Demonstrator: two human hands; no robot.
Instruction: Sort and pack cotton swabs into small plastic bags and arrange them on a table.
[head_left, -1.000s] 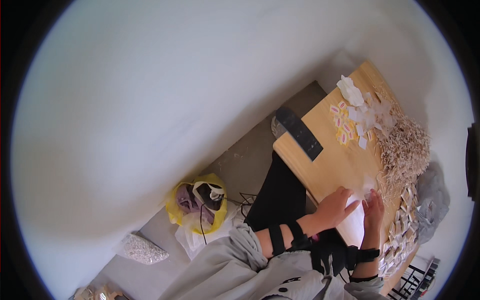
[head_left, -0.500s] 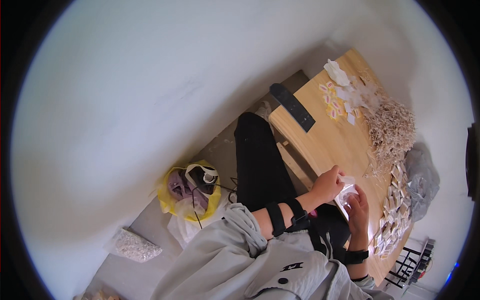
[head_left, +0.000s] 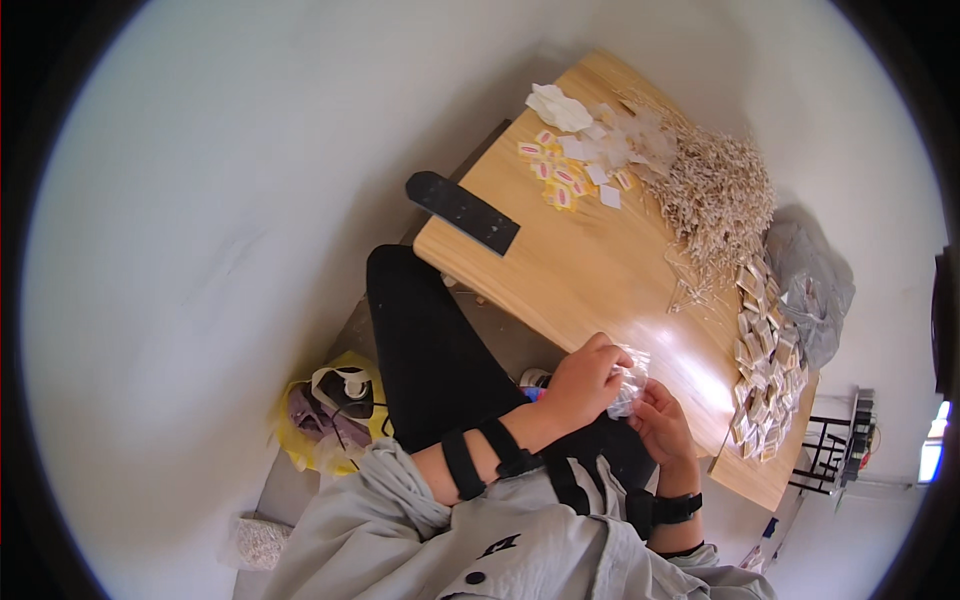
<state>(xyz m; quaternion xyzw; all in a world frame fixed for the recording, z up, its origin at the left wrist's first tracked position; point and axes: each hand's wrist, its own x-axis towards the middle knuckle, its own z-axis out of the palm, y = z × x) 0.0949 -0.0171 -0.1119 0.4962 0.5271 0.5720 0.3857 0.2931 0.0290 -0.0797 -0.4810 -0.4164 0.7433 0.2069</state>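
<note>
Between my hands, just off the near edge of the wooden table, is a small clear plastic bag, crinkled and shiny. My left hand pinches its upper left side with closed fingers. From the lower right, my right hand grips the bag's other side between thumb and fingers. Whether anything is inside the bag, I cannot tell. Further along the table lies a large heap of thin pale sticks that look like cotton swabs. Many small filled packs are piled at the right edge.
Yellow and white cards lie by clear plastic bags and a crumpled white tissue. A black flat strip overhangs the table's left edge. A grey plastic bag sits at right. On the floor stands a yellow bag.
My view has shifted, so the table appears further left and higher. The clear bag is still between both hands, and my left hand has turned over its top.
</note>
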